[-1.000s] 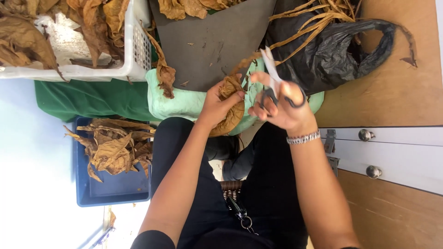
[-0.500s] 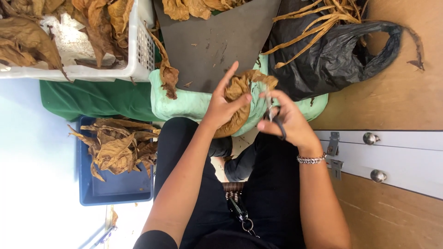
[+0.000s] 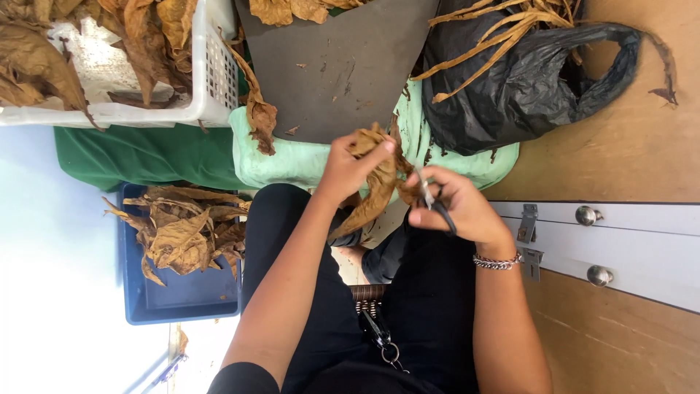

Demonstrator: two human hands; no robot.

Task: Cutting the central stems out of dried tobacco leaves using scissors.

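Observation:
My left hand (image 3: 346,166) pinches a dried brown leaf (image 3: 375,191) by its upper end, and the leaf hangs down over my lap. My right hand (image 3: 458,206) grips a pair of scissors (image 3: 432,202) with dark handles, the blades touching the leaf's right edge. Both hands are above a pale green cloth (image 3: 292,157) on my knees. A grey board (image 3: 339,62) lies just beyond the hands.
A white slotted basket (image 3: 208,76) full of dried leaves stands at the upper left. A blue tray (image 3: 182,299) with more leaves sits on the floor at the left. A black plastic bag (image 3: 529,87) holding pale leaf stems lies at the upper right, beside wooden cabinet doors (image 3: 620,292).
The hands have come down toward my lap. The scissors, pointing up and away a second ago, are now turned in against the leaf, which hangs longer from my left hand.

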